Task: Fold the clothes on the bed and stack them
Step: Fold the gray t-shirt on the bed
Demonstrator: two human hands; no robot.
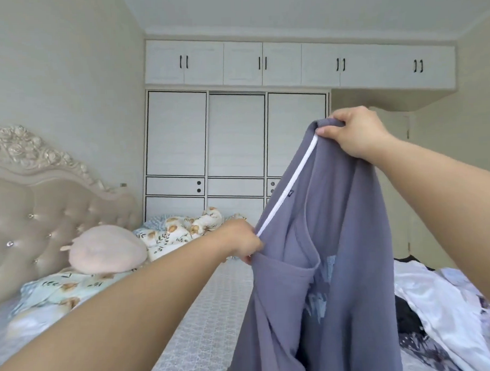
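A purple-grey shirt (345, 237) with a white-taped neckline hangs in the air above the bed (204, 311). My right hand (353, 134) grips its top edge, held high. Lower and to the left, my left hand (240, 243) pinches the other end of the neckline. The shirt is inside out, with a pale print showing faintly through. Its lower part drops out of view at the bottom. A heap of white, patterned and dark clothes (448, 311) lies on the bed to the right, partly hidden behind the shirt.
A tufted headboard (44, 209) stands at the left, with a pink round pillow (107, 249) and a floral quilt (178, 229) near it. White wardrobes (237, 144) fill the far wall. A grey patterned sheet covers the middle of the bed.
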